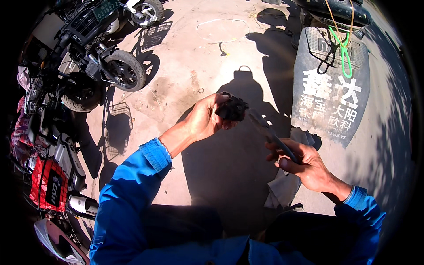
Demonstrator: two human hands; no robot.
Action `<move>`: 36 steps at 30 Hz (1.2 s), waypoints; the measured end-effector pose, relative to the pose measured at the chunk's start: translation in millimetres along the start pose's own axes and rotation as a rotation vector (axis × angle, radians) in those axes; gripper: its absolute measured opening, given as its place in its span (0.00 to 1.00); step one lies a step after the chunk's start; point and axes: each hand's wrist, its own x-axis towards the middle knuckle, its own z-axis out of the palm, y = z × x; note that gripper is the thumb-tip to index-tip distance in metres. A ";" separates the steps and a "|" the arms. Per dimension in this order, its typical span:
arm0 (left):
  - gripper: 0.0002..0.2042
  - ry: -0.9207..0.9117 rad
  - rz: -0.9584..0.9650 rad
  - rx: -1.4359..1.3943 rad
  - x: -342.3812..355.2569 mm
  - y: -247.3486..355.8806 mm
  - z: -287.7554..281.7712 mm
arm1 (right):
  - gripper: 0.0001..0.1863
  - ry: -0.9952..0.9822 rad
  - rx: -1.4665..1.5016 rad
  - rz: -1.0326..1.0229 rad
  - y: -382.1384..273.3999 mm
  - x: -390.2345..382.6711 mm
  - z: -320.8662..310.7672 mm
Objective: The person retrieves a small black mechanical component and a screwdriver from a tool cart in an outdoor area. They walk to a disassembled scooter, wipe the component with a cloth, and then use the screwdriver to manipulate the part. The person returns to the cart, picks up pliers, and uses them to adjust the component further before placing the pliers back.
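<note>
In the middle of the view my left hand (208, 114) grips a small, knobbly black part (232, 106), its fingers closed round it. Lower and to the right, my right hand (299, 162) is wrapped round the handle of a long grey metal tool (276, 139), which slants up and leftward. The tool's upper end is close to the black part; whether the two touch I cannot tell. Both forearms come in from below in blue sleeves.
Parked two-wheelers (125, 70) line the left, one with a red basket (44, 183). Pale concrete (185, 48) carries dark shadows. At upper right, a printed grey mat or board (329, 112) lies by dark equipment (349, 13) with green and orange cords (346, 62).
</note>
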 end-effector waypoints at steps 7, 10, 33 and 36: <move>0.14 0.039 -0.001 0.115 -2.8 2.7 15.3 | 0.20 0.008 -0.078 -0.017 -0.1 2.2 1.1; 0.13 0.066 0.023 0.142 -3.2 1.5 15.6 | 0.20 0.016 -0.134 -0.061 -0.6 3.8 2.7; 0.19 0.208 -0.050 -0.070 3.4 -8.6 5.7 | 0.19 0.120 -0.457 -0.215 10.2 8.2 -1.4; 0.20 0.300 -0.092 -0.248 5.4 -7.5 20.4 | 0.19 0.118 -0.455 -0.257 4.1 8.4 -0.6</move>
